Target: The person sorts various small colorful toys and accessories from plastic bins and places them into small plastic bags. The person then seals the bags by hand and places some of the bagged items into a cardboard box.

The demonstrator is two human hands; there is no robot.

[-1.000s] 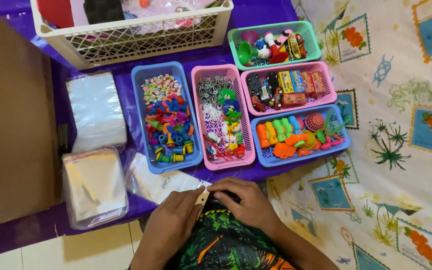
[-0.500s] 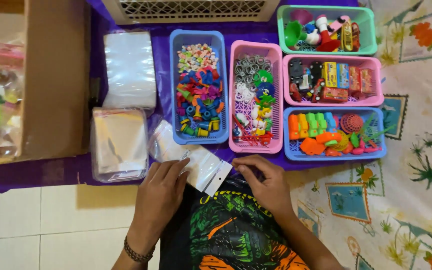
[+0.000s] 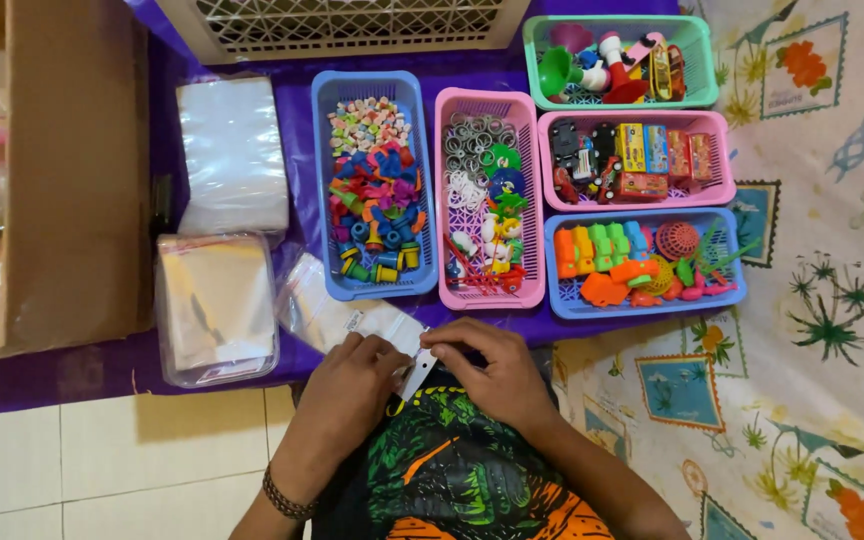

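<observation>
A cardboard box (image 3: 72, 170) sits far left of the hands. The left hand (image 3: 357, 375) and right hand (image 3: 487, 365) meet, fingers pinched together on a small clear plastic bag (image 3: 414, 372) held between them. Beyond the knuckles stand trays of toys, blue (image 3: 324, 200), pink (image 3: 527, 200).

Purple cloth (image 3: 82, 375) on floor: five toy baskets (image 3: 373, 185), bag stacks (image 3: 233, 155), cardboard box (image 3: 77, 170).

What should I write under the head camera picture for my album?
Two hands, left hand and right hand, pinch a small clear bag in front of baskets of tiny colourful toys.
</observation>
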